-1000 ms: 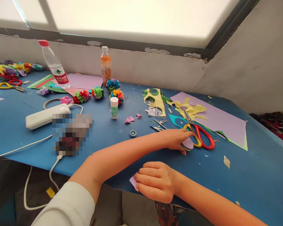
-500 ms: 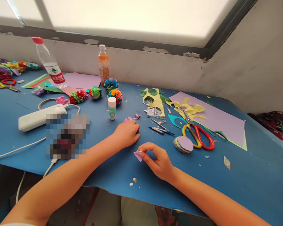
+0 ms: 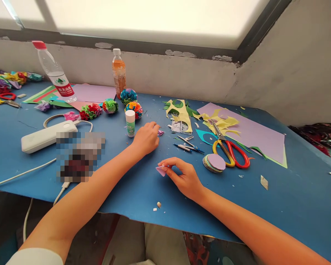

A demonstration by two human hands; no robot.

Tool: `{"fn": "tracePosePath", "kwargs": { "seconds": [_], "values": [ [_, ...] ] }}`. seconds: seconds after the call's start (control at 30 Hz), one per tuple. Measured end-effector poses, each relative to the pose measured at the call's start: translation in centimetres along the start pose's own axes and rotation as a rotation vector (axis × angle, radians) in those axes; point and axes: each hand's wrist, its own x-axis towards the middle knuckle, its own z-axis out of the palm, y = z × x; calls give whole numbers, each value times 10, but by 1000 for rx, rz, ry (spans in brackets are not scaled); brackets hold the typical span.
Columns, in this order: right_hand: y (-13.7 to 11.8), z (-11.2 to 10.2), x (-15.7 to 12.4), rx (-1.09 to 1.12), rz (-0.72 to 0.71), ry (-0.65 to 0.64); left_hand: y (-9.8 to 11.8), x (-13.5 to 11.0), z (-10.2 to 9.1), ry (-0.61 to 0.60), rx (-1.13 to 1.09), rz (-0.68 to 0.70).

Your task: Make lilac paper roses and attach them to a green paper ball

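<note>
My right hand (image 3: 182, 176) rests on the blue table (image 3: 278, 206) and pinches a small folded purple paper piece (image 3: 161, 170) between thumb and fingers. My left hand (image 3: 146, 138) reaches further back, fingers curled over small folded purple pieces (image 3: 160, 132) near the glue stick (image 3: 130, 123); whether it grips one is hidden. A stack of round paper discs (image 3: 214, 162) lies right of my right hand, beside red and yellow scissors (image 3: 228, 149).
Paper flower balls (image 3: 128, 96), an orange drink bottle (image 3: 118, 73), a water bottle (image 3: 53, 73), a white power strip (image 3: 48, 135) with cable, cut yellow paper scraps (image 3: 182, 116), a purple sheet (image 3: 253, 138) and pens (image 3: 187, 147) lie about the table. A wall and window stand behind.
My left hand left the disc stack by the scissors and moved left and back to the small folded pieces. My right hand rose from the table edge onto the table with the purple piece.
</note>
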Motion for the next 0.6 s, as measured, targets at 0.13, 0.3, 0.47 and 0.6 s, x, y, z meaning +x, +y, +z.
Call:
{"fn": "tracePosePath", "kwargs": {
  "seconds": [0.13, 0.3, 0.47, 0.6],
  "values": [
    [0, 1, 1, 20, 20, -9, -1, 11, 18, -56, -25, 156],
    [-2, 1, 2, 28, 48, -10, -3, 7, 16, -83, -49, 202],
    [-3, 1, 1, 39, 61, -10, -6, 2, 8, -95, -87, 146],
    [-5, 1, 0, 49, 77, -14, -10, 1, 7, -126, -124, 158]
  ]
}}
